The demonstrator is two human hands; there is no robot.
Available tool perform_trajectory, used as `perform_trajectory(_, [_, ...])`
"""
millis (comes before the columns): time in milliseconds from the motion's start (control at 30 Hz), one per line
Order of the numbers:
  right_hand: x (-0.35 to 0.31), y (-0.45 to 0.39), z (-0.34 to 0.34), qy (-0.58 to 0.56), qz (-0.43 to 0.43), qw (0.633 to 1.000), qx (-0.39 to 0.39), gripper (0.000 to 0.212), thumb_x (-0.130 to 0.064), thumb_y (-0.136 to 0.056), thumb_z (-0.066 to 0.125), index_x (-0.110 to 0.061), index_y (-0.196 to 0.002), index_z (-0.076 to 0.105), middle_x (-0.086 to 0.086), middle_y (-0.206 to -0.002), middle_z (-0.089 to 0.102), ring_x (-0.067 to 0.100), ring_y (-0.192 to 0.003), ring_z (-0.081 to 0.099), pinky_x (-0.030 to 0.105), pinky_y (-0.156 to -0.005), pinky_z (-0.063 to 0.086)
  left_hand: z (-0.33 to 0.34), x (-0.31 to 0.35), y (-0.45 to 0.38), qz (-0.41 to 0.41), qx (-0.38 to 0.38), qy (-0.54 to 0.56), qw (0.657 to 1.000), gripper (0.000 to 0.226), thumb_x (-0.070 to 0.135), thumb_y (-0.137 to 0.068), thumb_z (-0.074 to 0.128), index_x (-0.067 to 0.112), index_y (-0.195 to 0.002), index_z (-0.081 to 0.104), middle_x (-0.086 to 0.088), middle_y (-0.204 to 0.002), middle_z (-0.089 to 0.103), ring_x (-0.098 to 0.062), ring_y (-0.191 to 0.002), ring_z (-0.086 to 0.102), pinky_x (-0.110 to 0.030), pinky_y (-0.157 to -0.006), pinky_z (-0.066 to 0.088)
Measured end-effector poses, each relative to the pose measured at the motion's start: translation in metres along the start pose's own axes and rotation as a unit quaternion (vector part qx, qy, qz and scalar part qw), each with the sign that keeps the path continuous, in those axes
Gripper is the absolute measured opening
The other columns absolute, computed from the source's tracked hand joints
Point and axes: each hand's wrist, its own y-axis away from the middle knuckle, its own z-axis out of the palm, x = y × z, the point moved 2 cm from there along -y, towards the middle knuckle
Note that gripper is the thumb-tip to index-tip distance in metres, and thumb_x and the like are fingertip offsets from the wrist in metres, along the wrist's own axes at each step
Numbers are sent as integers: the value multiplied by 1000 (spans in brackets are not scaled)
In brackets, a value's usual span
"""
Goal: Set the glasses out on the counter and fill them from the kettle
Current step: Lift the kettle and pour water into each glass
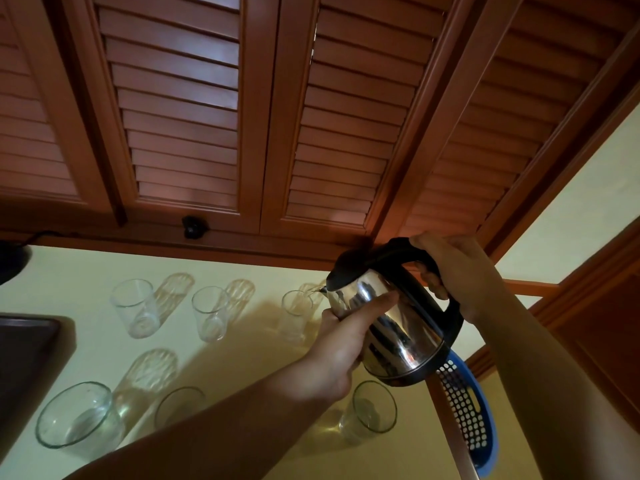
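Head view is looking down at a pale yellow bench (86,261) with six clear glasses standing on it in two rows. Brown wooden doors with slats (180,109) are filling the space at 12 o'clock. A shiny steel kettle (391,317) is tilting at about 3 o'clock, its spout over the far right glass (296,315), and water is running in. The right hand (450,268) is wrapping its fingers around the black handle. The left hand (341,348) is pressing flat against the kettle's side with fingers spread. The far left glass (135,306) and far middle glass (211,313) are sitting at 10 o'clock. The big near glass (79,415) is at 8 o'clock. A blue basket (467,417) with holes is leaning at 4 o'clock. A dark tray (27,362) is lying at 9 o'clock.
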Motion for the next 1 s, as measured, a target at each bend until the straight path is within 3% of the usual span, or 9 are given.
perform_trajectory(133, [0, 0, 0, 5, 6, 1000, -1, 45, -36, -95, 61, -1, -68, 66, 8, -49, 46, 18, -44, 35, 30, -50, 30, 1, 1, 2, -2, -3, 2, 1000, 109, 55, -40, 98, 22, -135, 55, -4, -121, 80, -24, -115, 74, -50, -112, 55])
perform_trajectory(300, [-1, 1, -1, 9, 4, 1000, -4, 54, -36, -96, 61, 16, -82, 65, 4, -46, 47, 17, -42, 36, 29, -49, 32, 2, 3, 7, -1, -12, 13, 1000, 101, 49, -46, 99, 20, -134, 57, -5, -119, 81, -22, -110, 75, -43, -103, 58])
perform_trajectory(533, [-2, 2, 0, 5, 9, 1000, -4, 54, -34, -97, 61, 19, -91, 66, 1, -44, 48, 13, -40, 38, 26, -47, 33, 3, 3, 10, -6, -17, 15, 1000, 100, 50, -48, 94, 20, -137, 59, -7, -119, 81, -23, -110, 76, -40, -96, 60])
perform_trajectory(600, [-2, 2, 1, 2, 10, 1000, -4, 53, -35, -96, 61, 16, -85, 67, 1, -44, 48, 15, -40, 37, 28, -47, 32, 2, 3, 11, -11, -18, 14, 1000, 102, 51, -49, 95, 18, -139, 59, -8, -121, 81, -24, -111, 76, -39, -94, 60])
perform_trajectory(700, [-1, 5, 1, -3, 15, 1000, -1, 44, -34, -97, 61, 0, -69, 67, 0, -44, 48, 13, -40, 38, 28, -48, 32, 1, 3, 11, -11, -17, 2, 1000, 102, 52, -50, 95, 18, -138, 58, -7, -121, 80, -23, -111, 75, -38, -91, 59])
perform_trajectory(867, [7, 12, -2, -42, 21, 999, 26, 42, -31, -98, 59, -6, -64, 62, 1, -46, 48, 12, -40, 38, 24, -44, 33, -3, 4, 7, 4, -9, -55, 998, 107, 61, -44, 98, 22, -135, 57, -3, -122, 80, -23, -115, 73, -47, -107, 56])
perform_trajectory(1000, [14, 20, -5, -79, 17, 995, 59, 41, -27, -100, 57, -9, -63, 61, 1, -48, 49, 14, -44, 38, 26, -47, 32, -4, 8, 5, 22, 2, -97, 995, 107, 66, -42, 98, 25, -132, 57, -1, -122, 79, -24, -117, 73, -49, -111, 54])
